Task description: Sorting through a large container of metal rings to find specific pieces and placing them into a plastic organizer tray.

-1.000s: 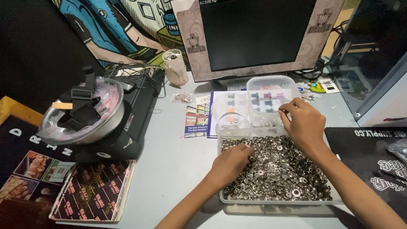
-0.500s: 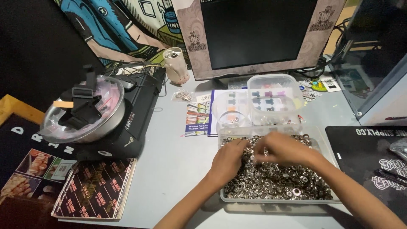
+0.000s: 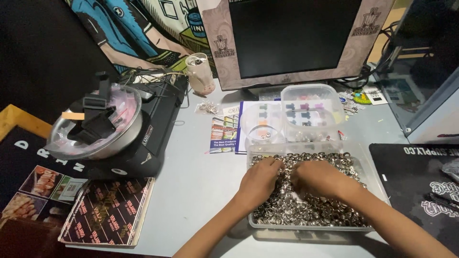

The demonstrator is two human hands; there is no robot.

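Your left hand (image 3: 260, 180) and right hand (image 3: 319, 177) both lie palm-down in the clear tray (image 3: 377, 184) of small metal rings (image 3: 306, 212), fingers curled into the heap close together near its middle. From above you cannot tell whether either hand has pinched any rings or is only raking through them.

The tray sits near the bench (image 3: 201, 191) edge at 6 o'clock from the monitor (image 3: 291, 36), and it is heaped close to its rim. Press or sweep too hard toward 6 o'clock and rings will likely spill over the near wall and roll off the bench. A sideways shove could slide the whole tray, since its plastic base probably has little hold on the smooth top.

At 12 o'clock from your hands, touching or just beside the tray, stand a small round clear tub (image 3: 262, 125) and a clear lidded box (image 3: 311, 111). A quick lift of the right hand could knock either one and scatter its contents among the leaflets (image 3: 224, 136) beneath. Loose rings may also cling between your fingers and drop outside as you pull away.
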